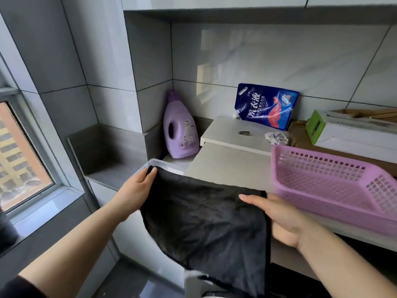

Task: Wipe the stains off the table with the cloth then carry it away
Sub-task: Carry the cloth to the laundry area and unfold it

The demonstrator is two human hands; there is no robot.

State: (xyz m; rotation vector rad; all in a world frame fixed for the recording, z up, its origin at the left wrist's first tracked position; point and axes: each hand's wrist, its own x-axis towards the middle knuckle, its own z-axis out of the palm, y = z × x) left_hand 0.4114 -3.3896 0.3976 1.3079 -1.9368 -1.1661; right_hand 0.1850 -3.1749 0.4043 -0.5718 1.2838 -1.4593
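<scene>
A dark grey cloth [204, 224] hangs spread out in front of me, over the near edge of the pale table top [227, 166]. My left hand [137, 188] pinches its upper left corner between thumb and fingers. My right hand [285, 220] grips the upper right corner, thumb lying on the front of the fabric. The cloth's lower part droops below the counter edge. No stain is visible on the bare part of the table.
A pink perforated basket [335, 186] sits on the table right of the cloth. Behind stand a purple detergent bottle [179, 130], a blue refill pouch [266, 106], a crumpled paper [276, 137] and a green-and-white box [348, 132]. A clear plastic tub rim [163, 165] shows behind the cloth. A window [21, 155] is at left.
</scene>
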